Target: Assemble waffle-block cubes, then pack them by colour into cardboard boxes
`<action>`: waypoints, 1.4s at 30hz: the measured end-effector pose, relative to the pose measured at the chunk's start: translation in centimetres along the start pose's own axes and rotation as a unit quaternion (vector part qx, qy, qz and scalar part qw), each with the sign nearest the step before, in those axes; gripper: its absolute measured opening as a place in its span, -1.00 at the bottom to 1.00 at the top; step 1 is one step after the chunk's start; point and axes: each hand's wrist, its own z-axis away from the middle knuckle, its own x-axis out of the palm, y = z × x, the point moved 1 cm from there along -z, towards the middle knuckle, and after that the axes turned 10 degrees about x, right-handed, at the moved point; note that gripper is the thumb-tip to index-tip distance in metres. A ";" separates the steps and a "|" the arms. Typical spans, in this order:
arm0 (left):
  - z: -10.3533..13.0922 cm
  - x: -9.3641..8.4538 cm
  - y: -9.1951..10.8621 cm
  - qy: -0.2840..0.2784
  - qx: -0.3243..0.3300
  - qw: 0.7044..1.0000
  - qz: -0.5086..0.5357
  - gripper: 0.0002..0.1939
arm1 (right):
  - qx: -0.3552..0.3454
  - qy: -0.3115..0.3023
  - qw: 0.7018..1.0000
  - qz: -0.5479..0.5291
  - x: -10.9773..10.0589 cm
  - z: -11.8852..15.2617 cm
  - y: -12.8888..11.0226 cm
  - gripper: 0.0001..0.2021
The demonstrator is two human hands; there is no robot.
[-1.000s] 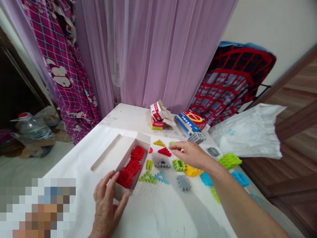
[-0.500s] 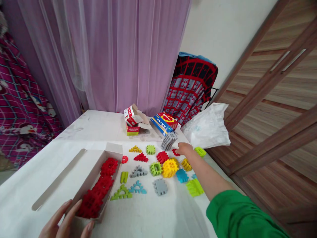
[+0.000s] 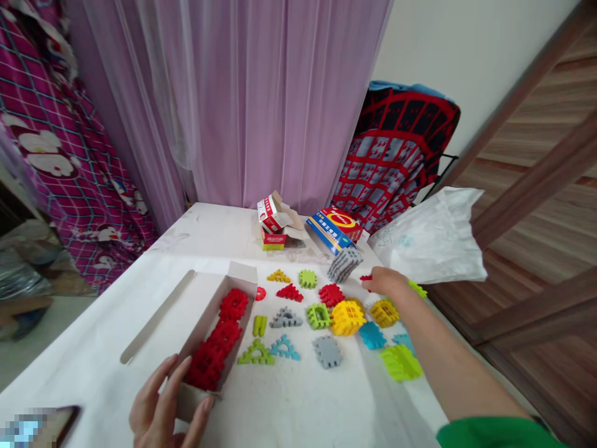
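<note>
My left hand (image 3: 170, 401) grips the near end of a long open white box (image 3: 198, 317), thumb on one side and fingers on the other. Inside the box lie red gear-edged blocks (image 3: 219, 342). My right hand (image 3: 385, 281) reaches to the far right, its fingers closed at a small red piece (image 3: 366, 279), next to the stack of grey pieces (image 3: 345, 264). Between the hands lie yellow blocks (image 3: 347, 318), a green square block (image 3: 319, 316), a red block (image 3: 331, 295), a grey square (image 3: 327, 351) and several triangular pieces (image 3: 257, 353).
Opened small cartons (image 3: 275, 224) and a blue and red box (image 3: 331, 231) stand at the back. A white plastic bag (image 3: 431, 239) rests at the right edge. A phone-like device (image 3: 51, 426) shows at the lower left. Lime green pieces (image 3: 401, 363) lie under the right forearm.
The view has turned left, so everything appears farther right and the device has come into view. My left hand stays at the box; my right hand stays near the red piece.
</note>
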 end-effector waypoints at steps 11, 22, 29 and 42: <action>0.0 0.3 0.4 0.028 0.014 1.000 0.004 -0.41 | -0.396 -0.006 0.905 -0.155 -5.9 16.4 -13.6 -0.58; 0.0 0.2 0.5 0.012 0.017 1.000 0.008 -0.41 | -0.455 0.060 0.887 -0.048 -3.8 18.3 -21.0 -0.73; -0.7 0.0 1.3 0.037 0.020 0.999 0.006 -0.44 | -0.475 0.054 0.876 -0.065 -3.5 19.3 -18.3 -0.75; -0.7 -0.1 1.5 0.031 0.011 0.999 0.001 -0.46 | -0.624 0.004 0.780 0.041 -1.6 22.2 -21.9 -0.73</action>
